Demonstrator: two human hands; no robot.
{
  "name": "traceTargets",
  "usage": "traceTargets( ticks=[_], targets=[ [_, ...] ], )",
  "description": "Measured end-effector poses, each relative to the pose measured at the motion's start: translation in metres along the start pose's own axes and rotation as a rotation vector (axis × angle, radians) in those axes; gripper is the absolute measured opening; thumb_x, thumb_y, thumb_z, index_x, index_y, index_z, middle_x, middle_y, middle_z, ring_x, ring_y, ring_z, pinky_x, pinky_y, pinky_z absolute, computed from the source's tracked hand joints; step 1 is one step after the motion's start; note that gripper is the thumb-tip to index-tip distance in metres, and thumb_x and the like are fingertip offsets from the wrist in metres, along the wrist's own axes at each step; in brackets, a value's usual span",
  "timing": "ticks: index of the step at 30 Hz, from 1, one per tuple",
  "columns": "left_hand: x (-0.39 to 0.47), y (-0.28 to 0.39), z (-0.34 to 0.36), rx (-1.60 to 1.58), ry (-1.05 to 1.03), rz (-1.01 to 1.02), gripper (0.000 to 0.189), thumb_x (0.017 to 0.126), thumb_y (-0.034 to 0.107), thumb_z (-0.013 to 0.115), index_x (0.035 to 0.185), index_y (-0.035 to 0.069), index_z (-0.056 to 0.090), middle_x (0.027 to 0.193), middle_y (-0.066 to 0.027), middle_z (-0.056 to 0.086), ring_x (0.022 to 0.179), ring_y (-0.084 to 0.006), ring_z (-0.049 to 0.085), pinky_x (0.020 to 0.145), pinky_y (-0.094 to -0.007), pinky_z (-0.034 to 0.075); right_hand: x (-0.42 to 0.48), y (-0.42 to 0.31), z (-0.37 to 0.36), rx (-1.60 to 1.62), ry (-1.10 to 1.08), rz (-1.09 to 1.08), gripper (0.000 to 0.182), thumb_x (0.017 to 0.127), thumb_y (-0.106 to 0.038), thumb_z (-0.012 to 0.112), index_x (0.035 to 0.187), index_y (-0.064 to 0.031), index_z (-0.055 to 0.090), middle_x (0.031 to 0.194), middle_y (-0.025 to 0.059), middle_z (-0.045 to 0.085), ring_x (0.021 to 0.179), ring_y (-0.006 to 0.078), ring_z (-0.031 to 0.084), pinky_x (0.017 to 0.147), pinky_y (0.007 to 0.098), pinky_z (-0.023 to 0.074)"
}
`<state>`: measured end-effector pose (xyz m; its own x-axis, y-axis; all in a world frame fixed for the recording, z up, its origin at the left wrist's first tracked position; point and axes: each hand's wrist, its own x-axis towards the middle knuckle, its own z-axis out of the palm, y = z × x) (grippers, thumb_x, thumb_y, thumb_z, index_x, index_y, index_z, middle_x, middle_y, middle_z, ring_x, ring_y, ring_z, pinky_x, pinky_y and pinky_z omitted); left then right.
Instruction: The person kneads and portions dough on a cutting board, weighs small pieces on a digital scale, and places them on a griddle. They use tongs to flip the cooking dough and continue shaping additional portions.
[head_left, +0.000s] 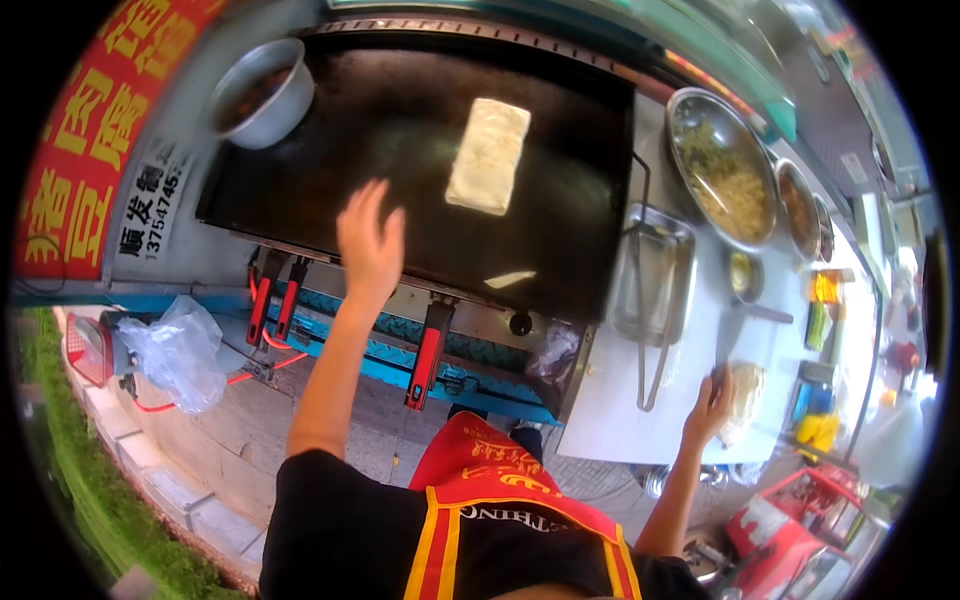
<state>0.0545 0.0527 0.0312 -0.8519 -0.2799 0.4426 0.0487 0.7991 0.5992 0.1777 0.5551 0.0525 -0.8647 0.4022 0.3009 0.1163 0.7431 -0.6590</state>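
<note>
My left hand (371, 244) is over the front part of a dark flat griddle (405, 105), with nothing in it and the thumb apart from the fingers. Farther back on the griddle lies a pale rectangular folded flatbread (489, 157). A small pale scrap (510, 280) rests near the griddle's front edge. On the right, my right hand (711, 409) is at a pale, flattened piece of dough (744, 401) on the white worktop (600, 420). Something dark shows at its fingers, but blur hides what it is and whether the hand grips it.
A metal pot (281, 116) stands at the griddle's back left corner. Long tongs (646, 360) lie across a rectangular metal tray (684, 300). Beyond are a large bowl of shredded filling (724, 180) and a small cup (745, 277). Red-handled levers (424, 367) project below the griddle.
</note>
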Motion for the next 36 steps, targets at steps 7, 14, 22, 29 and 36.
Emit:
traceTargets(
  ticks=[7, 14, 22, 29, 36],
  targets=[
    [-0.165, 0.018, -0.067, -0.153, -0.273, -0.586, 0.034, 0.089, 0.013, 0.054, 0.121, 0.003, 0.051, 0.122, -0.0122, 0.051, 0.108, -0.0198, 0.052, 0.087, -0.0296, 0.040, -0.114, 0.117, -0.043, -0.521, -0.088, 0.167, 0.040, 0.082, -0.013, 0.060, 0.118, 0.0019, 0.053, 0.101, 0.0197, 0.054, 0.095, 0.0357, 0.050, 0.084, 0.0436, 0.0401],
    [-0.230, 0.030, -0.060, -0.957, -0.496, -1.141, 0.041, 0.092, 0.021, 0.053, 0.131, 0.012, 0.046, 0.106, -0.0023, 0.062, 0.080, -0.0108, 0.057, 0.069, -0.0243, 0.044, -0.068, 0.078, 0.007, -0.354, -0.107, 0.005, 0.061, 0.083, -0.026, 0.063, 0.128, 0.0079, 0.040, 0.123, 0.0262, 0.044, 0.114, 0.0407, 0.042, 0.097, 0.0445, 0.0350],
    [-0.231, 0.006, -0.049, -1.168, -0.532, -1.109, 0.035, 0.090, 0.016, 0.055, 0.125, 0.014, 0.054, 0.098, 0.0007, 0.064, 0.069, -0.0072, 0.055, 0.060, -0.0201, 0.040, -0.021, 0.008, 0.076, -0.331, -0.456, 0.064, 0.083, 0.081, -0.033, 0.062, 0.136, 0.0105, 0.018, 0.125, 0.0333, 0.038, 0.110, 0.0453, 0.046, 0.092, 0.0438, 0.0421],
    [-0.281, 0.007, -0.076, -1.103, -0.462, -1.171, 0.035, 0.089, 0.015, 0.056, 0.123, 0.015, 0.055, 0.093, 0.0016, 0.065, 0.064, -0.0058, 0.053, 0.053, -0.0183, 0.036, -0.072, 0.031, -0.023, -0.091, -0.298, -0.204, 0.053, 0.085, -0.025, 0.057, 0.126, 0.0061, 0.043, 0.097, 0.0223, 0.058, 0.085, 0.0314, 0.060, 0.073, 0.0376, 0.0484],
    [-0.403, 0.022, -0.163, -1.103, -0.488, -1.154, 0.042, 0.089, 0.015, 0.056, 0.130, 0.012, 0.049, 0.098, -0.0008, 0.064, 0.067, -0.0065, 0.055, 0.060, -0.0187, 0.041, -0.211, -0.037, -0.132, 0.594, -0.808, 0.366, 0.030, 0.088, -0.015, 0.051, 0.114, -0.0003, 0.055, 0.061, -0.0013, 0.048, 0.047, 0.0055, 0.042, 0.043, 0.0191, 0.0314]
  ],
)
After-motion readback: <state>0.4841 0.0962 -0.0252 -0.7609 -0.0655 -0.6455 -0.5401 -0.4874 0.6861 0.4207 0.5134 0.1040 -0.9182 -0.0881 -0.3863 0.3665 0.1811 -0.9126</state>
